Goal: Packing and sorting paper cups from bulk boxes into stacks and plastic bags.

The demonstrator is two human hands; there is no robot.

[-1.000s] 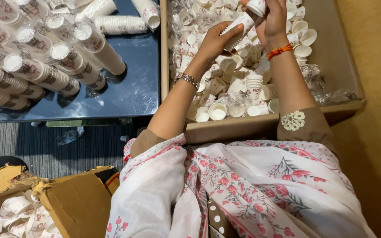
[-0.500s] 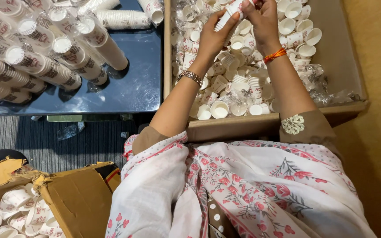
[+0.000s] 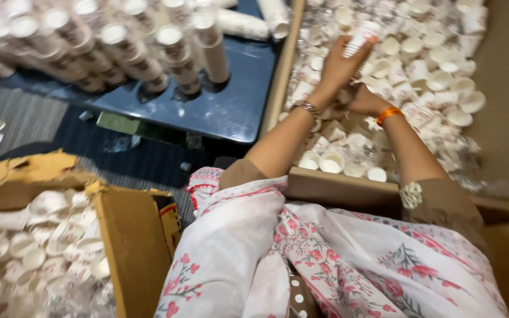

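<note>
My left hand, a silver bracelet on its wrist, grips a short stack of white printed paper cups above a wide cardboard box. My right hand, with an orange band at the wrist, is lower. It reaches down among the loose paper cups that fill the box, and its fingers are hidden between them. Whether it grips a cup cannot be seen.
A dark glossy table to the left carries several long stacks of cups lying side by side. A torn cardboard box at lower left holds more loose cups. A floral cloth covers my lap.
Both hands were up on the cup stack. Now my right hand has let go and dropped into the loose cups, while my left hand keeps the stack.
</note>
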